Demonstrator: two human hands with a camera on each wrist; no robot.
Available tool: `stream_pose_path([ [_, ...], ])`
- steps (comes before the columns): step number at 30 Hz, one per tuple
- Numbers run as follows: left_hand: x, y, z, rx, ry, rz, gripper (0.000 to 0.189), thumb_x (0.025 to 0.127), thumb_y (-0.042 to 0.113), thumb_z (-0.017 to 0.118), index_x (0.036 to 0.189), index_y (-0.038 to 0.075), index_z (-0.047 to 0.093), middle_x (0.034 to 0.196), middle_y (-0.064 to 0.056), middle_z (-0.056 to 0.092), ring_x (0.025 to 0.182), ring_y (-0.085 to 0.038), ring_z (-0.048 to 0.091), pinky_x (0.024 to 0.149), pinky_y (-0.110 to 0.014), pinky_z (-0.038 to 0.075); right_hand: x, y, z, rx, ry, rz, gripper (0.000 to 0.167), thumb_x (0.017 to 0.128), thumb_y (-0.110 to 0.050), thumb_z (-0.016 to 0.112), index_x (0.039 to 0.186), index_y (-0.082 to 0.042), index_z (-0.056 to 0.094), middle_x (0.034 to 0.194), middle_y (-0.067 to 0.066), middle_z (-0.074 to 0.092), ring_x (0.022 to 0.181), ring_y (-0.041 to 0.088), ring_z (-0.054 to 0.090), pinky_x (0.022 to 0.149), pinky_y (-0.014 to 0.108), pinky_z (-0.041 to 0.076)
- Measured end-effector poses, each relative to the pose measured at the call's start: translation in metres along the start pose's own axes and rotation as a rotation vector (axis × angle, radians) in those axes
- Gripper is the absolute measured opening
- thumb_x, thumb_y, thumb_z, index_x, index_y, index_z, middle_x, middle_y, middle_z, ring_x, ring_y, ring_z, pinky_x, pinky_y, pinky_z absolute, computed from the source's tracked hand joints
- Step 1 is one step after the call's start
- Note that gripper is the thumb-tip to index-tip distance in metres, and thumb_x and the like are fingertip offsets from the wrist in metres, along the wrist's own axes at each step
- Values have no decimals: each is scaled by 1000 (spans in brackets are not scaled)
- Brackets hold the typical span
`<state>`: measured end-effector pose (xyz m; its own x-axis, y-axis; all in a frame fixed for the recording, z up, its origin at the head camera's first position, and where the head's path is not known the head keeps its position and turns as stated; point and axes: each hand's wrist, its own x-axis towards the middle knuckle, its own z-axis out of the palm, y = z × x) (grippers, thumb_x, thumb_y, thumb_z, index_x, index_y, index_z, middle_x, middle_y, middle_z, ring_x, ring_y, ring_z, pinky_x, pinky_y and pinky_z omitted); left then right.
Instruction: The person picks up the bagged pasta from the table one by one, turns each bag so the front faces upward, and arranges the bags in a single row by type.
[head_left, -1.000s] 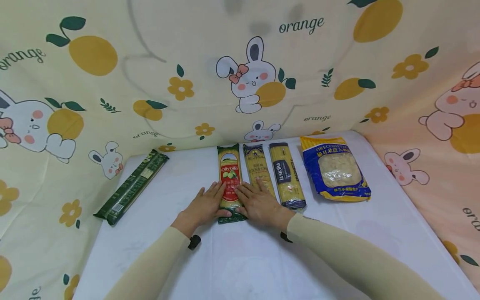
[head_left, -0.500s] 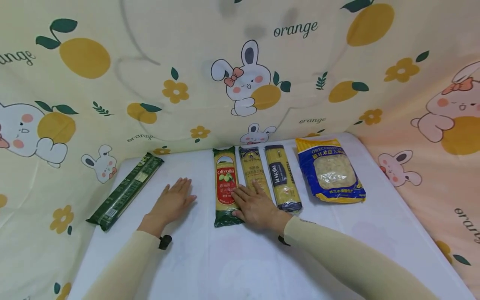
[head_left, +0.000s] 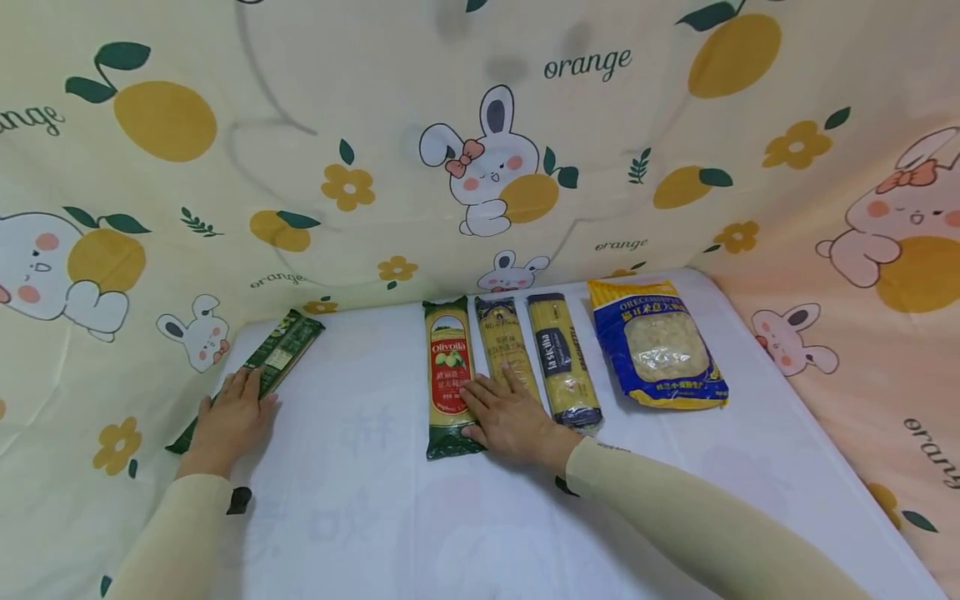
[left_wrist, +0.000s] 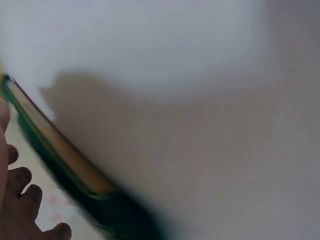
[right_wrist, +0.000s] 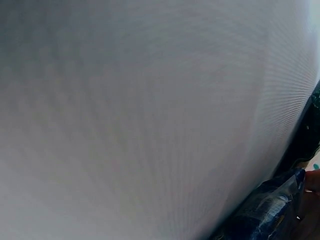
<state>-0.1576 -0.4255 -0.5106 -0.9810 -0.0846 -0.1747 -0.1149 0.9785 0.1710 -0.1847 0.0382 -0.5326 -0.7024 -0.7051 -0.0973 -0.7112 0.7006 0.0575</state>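
Note:
At the left of the head view, my left hand [head_left: 232,421] is laid over a dark green pasta packet [head_left: 288,342] that lies slantwise on the table. In the left wrist view its fingers [left_wrist: 31,197] are spread beside the edge of that green packet [left_wrist: 42,132]. My right hand [head_left: 513,417] rests flat on a gold pasta packet [head_left: 504,337], covering its lower part. Its fingertips reach the edge of the red-labelled Olivoilà spaghetti packet [head_left: 450,392]. A shiny dark blue packet end [right_wrist: 265,210] shows in the right wrist view's lower right corner.
Right of my right hand lies a yellow spaghetti packet with dark blue ends [head_left: 564,367]. Farther right is a wide blue and yellow orecchiette bag [head_left: 663,346]. A white cloth covers the table [head_left: 360,517]. Printed fabric [head_left: 360,242] hangs behind and at both sides.
My left hand has left the Olivoilà packet and moved left, onto the dark green packet. My right hand stays on the gold packet. The head view has shifted slightly.

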Motion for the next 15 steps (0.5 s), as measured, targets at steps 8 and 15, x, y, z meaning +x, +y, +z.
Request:
stream_pose_path([
  [8,-9,-19,15,-107,-43,-132,94,112,57,26,158,-20,-4,163,-45,-6,153,-63,-3,114,-85,-1,-1,-2,0,0,0,-2,74,111,-63,26,168,-16,29,174,4,29,162,27,26,131,60,7],
  [15,-5,-6,11,-102,-109,-167,89,113,49,24,156,-21,-11,162,-46,-12,152,-63,-10,114,-84,-3,-1,-1,0,-4,1,9,74,111,-63,27,168,-17,30,173,3,30,162,26,26,131,60,8],
])
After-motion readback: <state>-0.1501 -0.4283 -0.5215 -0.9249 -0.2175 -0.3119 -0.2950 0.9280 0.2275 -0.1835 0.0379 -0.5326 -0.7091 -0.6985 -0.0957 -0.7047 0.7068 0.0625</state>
